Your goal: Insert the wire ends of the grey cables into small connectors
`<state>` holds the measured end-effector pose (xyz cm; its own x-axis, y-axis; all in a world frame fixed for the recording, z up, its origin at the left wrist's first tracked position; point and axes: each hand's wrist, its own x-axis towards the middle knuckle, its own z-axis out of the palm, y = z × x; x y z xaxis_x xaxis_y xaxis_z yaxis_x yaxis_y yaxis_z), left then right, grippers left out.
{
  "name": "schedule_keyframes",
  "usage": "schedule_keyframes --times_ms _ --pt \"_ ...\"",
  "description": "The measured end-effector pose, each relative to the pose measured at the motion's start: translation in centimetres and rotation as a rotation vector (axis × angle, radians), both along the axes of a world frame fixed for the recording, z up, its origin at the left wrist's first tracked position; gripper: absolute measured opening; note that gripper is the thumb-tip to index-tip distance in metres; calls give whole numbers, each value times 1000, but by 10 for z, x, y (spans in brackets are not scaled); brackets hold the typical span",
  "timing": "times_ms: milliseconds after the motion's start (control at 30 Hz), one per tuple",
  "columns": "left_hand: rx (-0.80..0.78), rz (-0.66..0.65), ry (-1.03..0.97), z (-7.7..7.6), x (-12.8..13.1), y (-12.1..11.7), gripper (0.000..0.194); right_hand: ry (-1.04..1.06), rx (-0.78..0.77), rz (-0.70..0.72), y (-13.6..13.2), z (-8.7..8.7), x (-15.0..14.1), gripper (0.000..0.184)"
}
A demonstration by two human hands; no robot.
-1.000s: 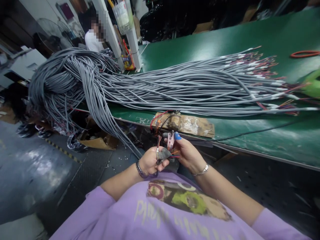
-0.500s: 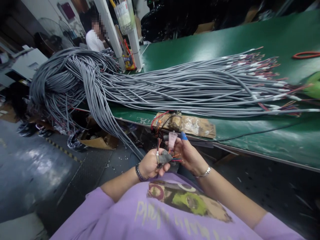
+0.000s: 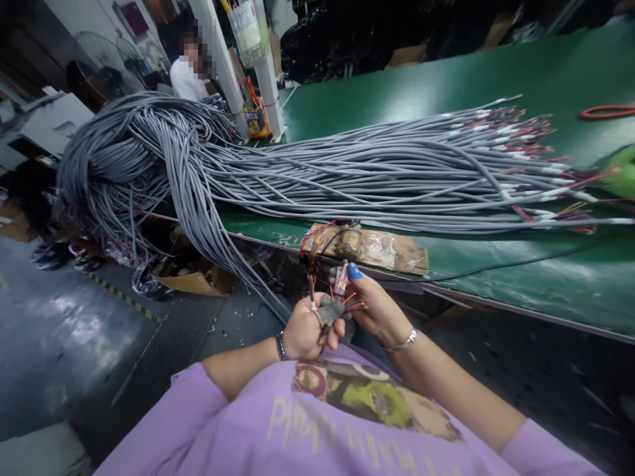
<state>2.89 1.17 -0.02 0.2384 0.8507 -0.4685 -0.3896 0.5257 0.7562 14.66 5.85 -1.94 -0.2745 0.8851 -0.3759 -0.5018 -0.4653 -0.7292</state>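
My left hand (image 3: 306, 328) is closed in a fist around the end of a grey cable (image 3: 327, 308), its thumb covered by a grey finger cot. Thin coloured wires (image 3: 311, 285) stick out above the fist. My right hand (image 3: 373, 305) pinches a small pinkish clip (image 3: 341, 280) against those wires; a blue cot covers one fingertip. Both hands sit close together just below the front edge of the green table (image 3: 520, 277).
A thick bundle of grey cables (image 3: 377, 173) lies across the table and spills over its left end towards the floor. A brown board with red and black wires (image 3: 370, 246) sits at the table edge. A red loop (image 3: 608, 112) lies far right. A person in white stands far back left.
My hands stayed together, shifting slightly; the clip in my right hand rose a little and came back down to the wires. The view barely moved.
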Motion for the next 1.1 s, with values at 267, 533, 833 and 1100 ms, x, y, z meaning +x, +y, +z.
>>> schedule_keyframes --times_ms 267,533,833,1100 --pt "-23 -17 -16 -4 0 1 47 48 -36 4 1 -2 1 39" --pt "-29 -11 -29 -1 -2 -3 49 121 -81 16 -1 1 0 44" --pt "-3 73 -55 0 -5 -7 51 110 2 -15 2 -4 1 31" --pt "40 65 -115 -7 -6 -10 51 -3 132 -97 -3 -9 -1 41"
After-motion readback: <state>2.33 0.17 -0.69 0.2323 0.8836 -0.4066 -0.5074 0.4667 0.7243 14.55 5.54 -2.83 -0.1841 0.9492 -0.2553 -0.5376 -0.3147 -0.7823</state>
